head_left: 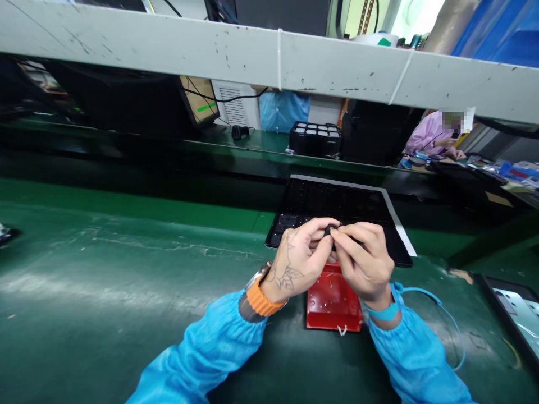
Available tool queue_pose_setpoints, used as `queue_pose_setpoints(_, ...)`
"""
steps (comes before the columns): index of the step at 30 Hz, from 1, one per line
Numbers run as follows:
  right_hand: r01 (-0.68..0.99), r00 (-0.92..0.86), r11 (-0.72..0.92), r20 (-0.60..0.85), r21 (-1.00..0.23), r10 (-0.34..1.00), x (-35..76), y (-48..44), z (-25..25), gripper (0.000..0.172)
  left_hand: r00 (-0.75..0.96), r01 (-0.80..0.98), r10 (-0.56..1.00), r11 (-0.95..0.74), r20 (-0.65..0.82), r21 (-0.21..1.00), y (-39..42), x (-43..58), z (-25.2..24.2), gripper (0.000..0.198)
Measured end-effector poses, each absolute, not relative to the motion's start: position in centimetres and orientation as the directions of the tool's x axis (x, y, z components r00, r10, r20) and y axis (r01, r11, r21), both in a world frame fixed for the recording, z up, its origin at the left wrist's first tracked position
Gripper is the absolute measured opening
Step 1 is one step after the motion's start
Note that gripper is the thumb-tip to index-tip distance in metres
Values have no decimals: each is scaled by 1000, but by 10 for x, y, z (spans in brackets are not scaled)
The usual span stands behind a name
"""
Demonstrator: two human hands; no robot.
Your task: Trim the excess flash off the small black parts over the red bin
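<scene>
Both hands meet above a red tray, in front of a black panel lying on the bench. My left hand is closed in a pinch around a small black part with a yellowish spot. The thumb and fingertips of my right hand press together at that same part; whether they grip it or something tiny on it cannot be made out. Several tiny pieces lie in the red tray, and its far end is hidden beneath the hands.
A grey shelf beam crosses overhead. On the ledge behind stand a black box with pale-topped cells and a scanner. A blue wrist cord runs beside my right sleeve. A framed panel lies at right. A person in pink sits beyond.
</scene>
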State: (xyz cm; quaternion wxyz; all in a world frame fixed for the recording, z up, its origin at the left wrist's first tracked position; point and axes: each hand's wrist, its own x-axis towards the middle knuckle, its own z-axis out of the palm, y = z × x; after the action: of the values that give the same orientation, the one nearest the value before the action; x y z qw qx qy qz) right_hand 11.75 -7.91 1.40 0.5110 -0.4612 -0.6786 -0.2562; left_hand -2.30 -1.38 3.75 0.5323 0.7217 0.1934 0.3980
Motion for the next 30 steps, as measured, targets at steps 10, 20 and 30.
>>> queue_pose_setpoints(10, 884, -54, 446, 915, -142, 399, 120, -82, 16, 36, 605, -128, 690, -409, 398, 904, -15, -24, 37, 26)
queue_pose_setpoints(20, 864, -67, 478, 905, -158, 419, 120, -83, 25, 27, 626, -121, 678, -403, 385, 907, -17, -26, 36, 27)
queue_pose_setpoints(30, 800, -25, 461, 746, -384, 665, 153, -97, 40, 11, 590, -220, 756, -187, 283, 958, 6, -29, 40, 35)
